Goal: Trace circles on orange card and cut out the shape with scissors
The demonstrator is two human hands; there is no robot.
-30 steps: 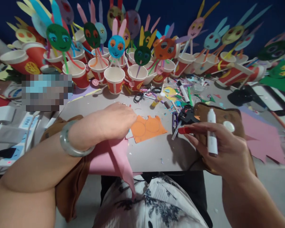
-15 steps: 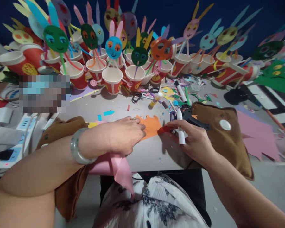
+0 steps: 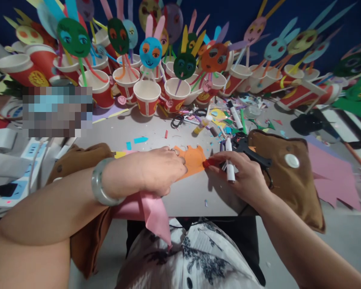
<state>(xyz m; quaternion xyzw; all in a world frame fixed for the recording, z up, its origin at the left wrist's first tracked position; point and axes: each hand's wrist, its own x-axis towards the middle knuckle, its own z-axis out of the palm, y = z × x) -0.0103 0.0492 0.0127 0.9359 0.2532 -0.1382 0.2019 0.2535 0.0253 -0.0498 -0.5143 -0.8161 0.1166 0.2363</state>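
My left hand (image 3: 156, 170), fingers bent and pressed down, holds an orange paper sheet (image 3: 195, 156) against the table. The sheet has a notched upper edge and a faint drawn outline. Pink paper (image 3: 155, 216) sticks out below this hand and hangs over the table edge. At the sheet's right edge, my right hand (image 3: 246, 172) is closed. A white marker (image 3: 230, 170) stands nearly upright between its fingers. A small red thing (image 3: 208, 163) shows at the thumb and fingertip, by the orange sheet; its kind is unclear.
Paper cups (image 3: 147, 98) holding paper rabbit faces stand along the back. Scissors (image 3: 177, 120), a glue bottle (image 3: 202, 124), a black glue gun (image 3: 252, 154) and paper scraps lie beyond my hands. A brown cloth piece (image 3: 289, 184) is at right, a power strip (image 3: 27, 168) at left.
The view has shifted slightly, so the cups sit a little further right. My hands keep nearly the same pose at the orange sheet; the red thing stays at its right edge.
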